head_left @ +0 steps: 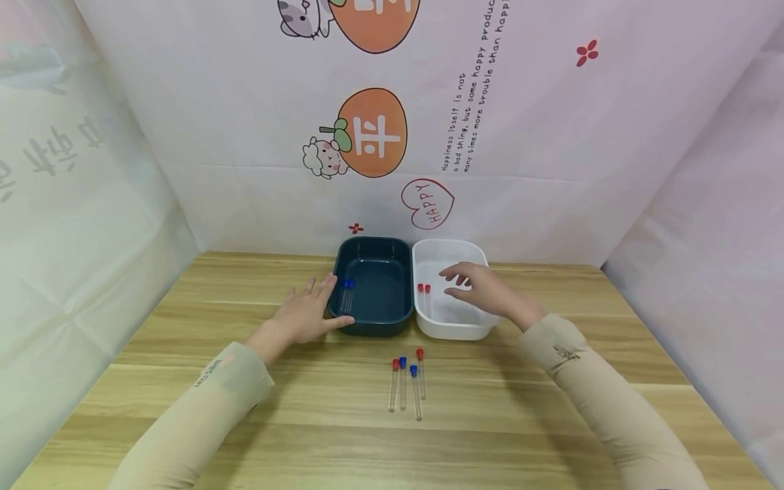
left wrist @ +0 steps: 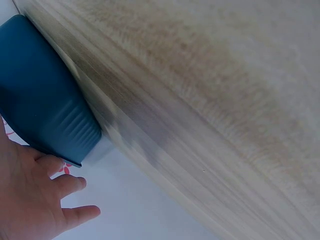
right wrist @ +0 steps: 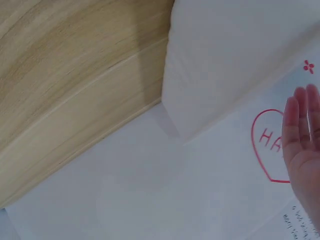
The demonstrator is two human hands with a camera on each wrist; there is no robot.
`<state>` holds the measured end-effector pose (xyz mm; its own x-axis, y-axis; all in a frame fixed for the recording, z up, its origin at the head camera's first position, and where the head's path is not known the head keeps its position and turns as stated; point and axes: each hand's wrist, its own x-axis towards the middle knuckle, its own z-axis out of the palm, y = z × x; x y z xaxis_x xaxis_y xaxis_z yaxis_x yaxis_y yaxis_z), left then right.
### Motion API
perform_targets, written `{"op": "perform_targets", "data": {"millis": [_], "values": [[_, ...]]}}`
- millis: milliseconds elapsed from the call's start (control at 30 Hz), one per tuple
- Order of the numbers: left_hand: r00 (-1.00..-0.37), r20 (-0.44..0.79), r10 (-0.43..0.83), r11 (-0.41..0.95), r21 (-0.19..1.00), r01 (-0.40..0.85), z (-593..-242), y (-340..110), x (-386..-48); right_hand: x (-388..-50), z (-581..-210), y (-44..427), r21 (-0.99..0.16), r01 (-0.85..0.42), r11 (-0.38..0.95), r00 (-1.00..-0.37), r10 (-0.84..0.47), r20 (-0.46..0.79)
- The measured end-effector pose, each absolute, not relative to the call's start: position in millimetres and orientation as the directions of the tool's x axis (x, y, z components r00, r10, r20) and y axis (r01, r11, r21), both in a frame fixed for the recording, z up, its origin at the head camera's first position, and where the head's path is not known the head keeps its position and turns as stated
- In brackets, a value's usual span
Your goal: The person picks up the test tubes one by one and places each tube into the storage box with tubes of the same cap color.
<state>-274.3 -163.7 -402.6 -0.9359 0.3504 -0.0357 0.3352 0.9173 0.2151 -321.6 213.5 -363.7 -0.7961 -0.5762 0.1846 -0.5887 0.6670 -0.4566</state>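
Sorting tubes (head_left: 403, 386), seemingly; spreading left hand (head_left: 303, 316) against dark bin (head_left: 376, 328), hovering right hand (head_left: 486, 289), empty and loosely spread, above white bin (head_left: 454, 331); next, likely pinch one short of hands

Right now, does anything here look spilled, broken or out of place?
Nothing looks spilled or broken. The oddest thing is the backdrop: its HAPPY heart and lettering run sideways. Four capped tubes lie loose on the table, slightly uneven, in front of the dark tub and white tub.
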Motion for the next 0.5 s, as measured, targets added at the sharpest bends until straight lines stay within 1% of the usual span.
{"op": "perform_targets", "data": {"millis": [233, 367, 500], "values": [[-0.935, -0.027, 0.354, 0.915, 0.217, 0.340, -404, -164, -275, -298, -356, 211, -0.478, -0.585, 0.655, -0.809, -0.510, 0.292], [-0.935, -0.027, 0.355, 0.915, 0.214, 0.341, -405, -165, -276, -285, -351, 210, -0.491, -0.586, 0.645, -0.810, -0.495, 0.316], [-0.935, -0.028, 0.355, 0.915, 0.215, 0.341, -406, -165, -277, -272, -348, 208, -0.473, -0.599, 0.646, -0.800, -0.502, 0.327]]}}
